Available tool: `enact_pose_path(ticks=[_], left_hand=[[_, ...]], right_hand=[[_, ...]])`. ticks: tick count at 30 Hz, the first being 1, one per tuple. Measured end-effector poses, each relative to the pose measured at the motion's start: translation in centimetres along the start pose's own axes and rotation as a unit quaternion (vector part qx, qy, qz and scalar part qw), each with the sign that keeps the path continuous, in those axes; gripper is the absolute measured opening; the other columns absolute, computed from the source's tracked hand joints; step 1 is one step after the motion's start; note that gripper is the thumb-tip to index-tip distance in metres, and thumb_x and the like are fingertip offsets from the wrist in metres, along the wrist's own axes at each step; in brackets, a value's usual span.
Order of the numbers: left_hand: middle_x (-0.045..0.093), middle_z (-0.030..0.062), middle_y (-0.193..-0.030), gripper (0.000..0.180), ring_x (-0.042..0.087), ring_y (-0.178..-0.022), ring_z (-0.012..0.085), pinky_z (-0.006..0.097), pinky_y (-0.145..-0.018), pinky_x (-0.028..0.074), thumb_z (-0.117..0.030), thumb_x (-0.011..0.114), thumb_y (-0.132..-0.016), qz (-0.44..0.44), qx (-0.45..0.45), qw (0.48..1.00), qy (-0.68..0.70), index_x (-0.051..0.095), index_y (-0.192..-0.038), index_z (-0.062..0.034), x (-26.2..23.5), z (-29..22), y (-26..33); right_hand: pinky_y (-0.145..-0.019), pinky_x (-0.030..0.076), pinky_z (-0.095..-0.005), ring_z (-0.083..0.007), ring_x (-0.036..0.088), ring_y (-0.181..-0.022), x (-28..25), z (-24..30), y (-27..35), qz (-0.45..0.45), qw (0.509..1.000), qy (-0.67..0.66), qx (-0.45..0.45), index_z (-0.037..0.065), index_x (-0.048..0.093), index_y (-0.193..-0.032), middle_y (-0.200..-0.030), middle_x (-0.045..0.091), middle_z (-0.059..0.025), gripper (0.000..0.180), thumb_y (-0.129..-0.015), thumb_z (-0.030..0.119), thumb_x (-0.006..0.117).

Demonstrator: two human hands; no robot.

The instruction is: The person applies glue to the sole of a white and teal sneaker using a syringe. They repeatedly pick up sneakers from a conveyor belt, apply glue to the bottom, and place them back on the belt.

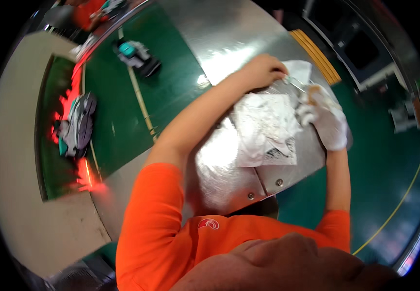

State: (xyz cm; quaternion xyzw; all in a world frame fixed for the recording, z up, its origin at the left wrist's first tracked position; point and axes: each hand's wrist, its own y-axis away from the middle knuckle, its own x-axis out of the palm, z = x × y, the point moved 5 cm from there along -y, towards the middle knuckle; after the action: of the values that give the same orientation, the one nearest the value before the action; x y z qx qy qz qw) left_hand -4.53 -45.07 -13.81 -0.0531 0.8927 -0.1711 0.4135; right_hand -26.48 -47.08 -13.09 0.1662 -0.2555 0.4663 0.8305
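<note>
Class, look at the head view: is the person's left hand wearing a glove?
No. The left hand is bare where it rests on the metal table, while the right hand wears a white glove.

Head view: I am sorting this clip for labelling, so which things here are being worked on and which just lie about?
In hand:
- left hand, bare, on the crinkled clear wrapping
- right hand, in a white glove, at the same wrapping
- white crumpled paper under both hands
- steel table bearing it

Lying about:
- grey shoe on the green belt
- teal-and-black shoe farther along
</note>
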Motion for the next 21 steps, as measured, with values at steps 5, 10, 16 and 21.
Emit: enact_pose_path(ticks=[5, 10, 16, 21], left_hand=[[0.067, 0.0073, -0.103, 0.023, 0.058, -0.102, 0.0286, 0.038, -0.089, 0.047, -0.017, 0.071, -0.082, 0.025, -0.021, 0.995, -0.094, 0.075, -0.104, -0.0198, -2.6, -1.2, 2.8], [0.064, 0.0113, -0.108, 0.052, 0.057, -0.107, 0.0318, 0.046, -0.085, 0.05, -0.023, 0.069, -0.083, -0.12, -0.12, 0.91, -0.378, 0.056, -0.134, -0.0205, -16.7, 0.5, 9.1], [0.061, 0.0214, -0.119, 0.059, 0.057, -0.114, 0.0401, 0.053, -0.092, 0.048, -0.043, 0.057, -0.093, -0.279, -0.386, 0.74, -0.474, 0.045, -0.139, -0.0075, -34.4, 8.5, 16.5], [0.062, 0.0135, -0.126, 0.043, 0.056, -0.119, 0.0365, 0.054, -0.09, 0.048, -0.041, 0.05, -0.096, -0.225, -0.515, 0.649, -0.513, 0.058, -0.128, -0.0151, -46.1, 13.7, 34.3]], right_hand=[[-0.061, 0.048, -0.0318, -0.023, 0.054, -0.083, 1.2, 0.7, 4.5, -0.006, 0.989, -0.021, -0.149, 0.004, 0.04, -0.14, -0.119, 0.05, -0.0163, 0.069, -0.087, 0.04, 0.065], [-0.054, 0.047, -0.0262, -0.0196, 0.057, -0.075, 7.4, -2.7, 10.4, -0.163, 0.954, 0.193, -0.163, 0.003, 0.038, -0.137, -0.105, 0.054, -0.0142, 0.081, -0.072, 0.031, 0.078], [-0.074, 0.046, -0.0287, -0.0206, 0.053, -0.086, 13.1, -6.6, 9.0, -0.137, 0.917, 0.369, -0.067, 0.001, 0.036, -0.138, -0.113, 0.052, -0.0145, 0.096, -0.057, 0.02, 0.084], [-0.082, 0.042, -0.0299, -0.0194, 0.049, -0.086, 10.0, -7.7, 9.4, -0.144, 0.872, 0.45, -0.132, -0.002, 0.037, -0.139, -0.111, 0.048, -0.0108, 0.087, -0.06, 0.011, 0.072]])
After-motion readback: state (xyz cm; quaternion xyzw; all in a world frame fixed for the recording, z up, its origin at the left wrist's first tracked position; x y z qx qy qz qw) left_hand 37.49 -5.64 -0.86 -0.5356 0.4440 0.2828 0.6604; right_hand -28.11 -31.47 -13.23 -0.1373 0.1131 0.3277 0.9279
